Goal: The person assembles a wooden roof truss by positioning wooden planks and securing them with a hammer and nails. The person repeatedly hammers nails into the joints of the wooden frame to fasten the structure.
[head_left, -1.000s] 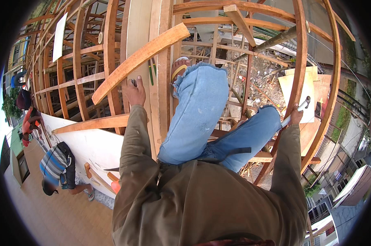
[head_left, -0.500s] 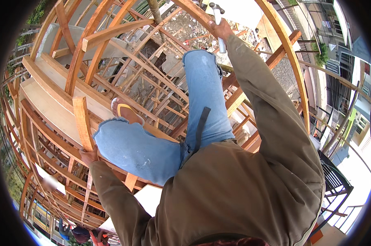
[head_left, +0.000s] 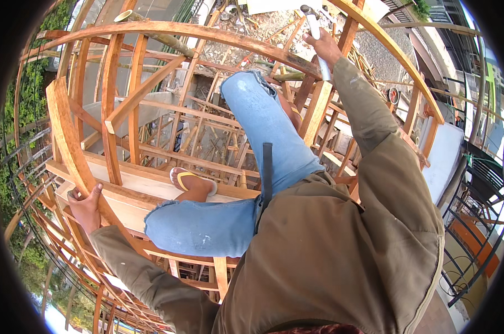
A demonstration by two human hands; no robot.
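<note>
L hand (head_left: 86,209) grips plank (head_left: 69,131) at far L of view, thumb at its R side; fingertips partly hidden, can't tell how tight. Plank slants, top end in plain sight, low end lost behind L sleeve (head_left: 146,273). R hand (head_left: 327,49) is wrapped round hammer (head_left: 313,26) mid-handle; palm hidden, hammer head nr top edge, small & hard to read. Handle butt sticks out below fist.

One foot (head_left: 193,182), yellow-strap sandal, rests on board (head_left: 146,178); other mostly hidden by jeans (head_left: 246,111), only a bit of skin showing. Black strap hangs across R thigh. Long curved beam (head_left: 218,34) crosses in front of rubble (head_left: 227,53), blocking part of it; more framing stands btwn. Bamboo pole (head_left: 166,38) passes partly behind beam. Trees (head_left: 21,117) at L, blurry; black metal rack (head_left: 474,172) at R, cut by dark lens rim.
</note>
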